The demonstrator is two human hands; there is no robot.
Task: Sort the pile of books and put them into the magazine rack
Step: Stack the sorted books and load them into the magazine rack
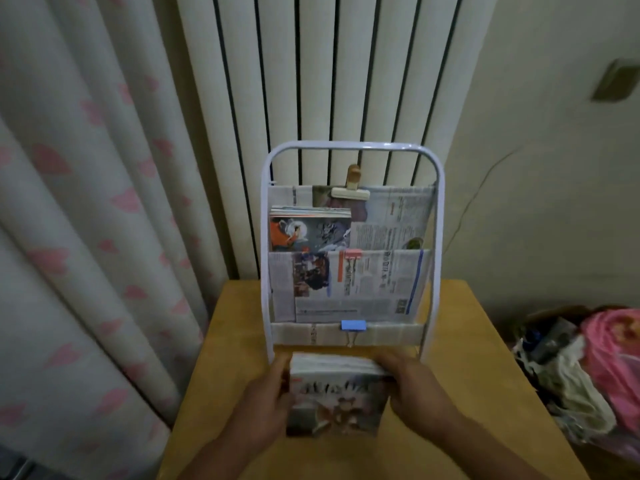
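Here the left hand [268,393] and right hand [412,386] grasp a stack of books [337,393] by its sides, just before the magazine rack [349,237]. Better to square the edges, then lift it into a free pocket.

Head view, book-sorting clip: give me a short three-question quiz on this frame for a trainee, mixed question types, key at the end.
1. True or false: the stack of books is held between the left hand and the right hand.
2. Which pocket of the magazine rack already holds books? A. top B. middle C. bottom
3. Fill in: the clip on the rack's lowest newspaper pocket is ____ in colour.

Key
1. True: one hand grips each side, in front of the rack on the wooden table.
2. A: they stand at the top pocket's left side.
3. Blue.
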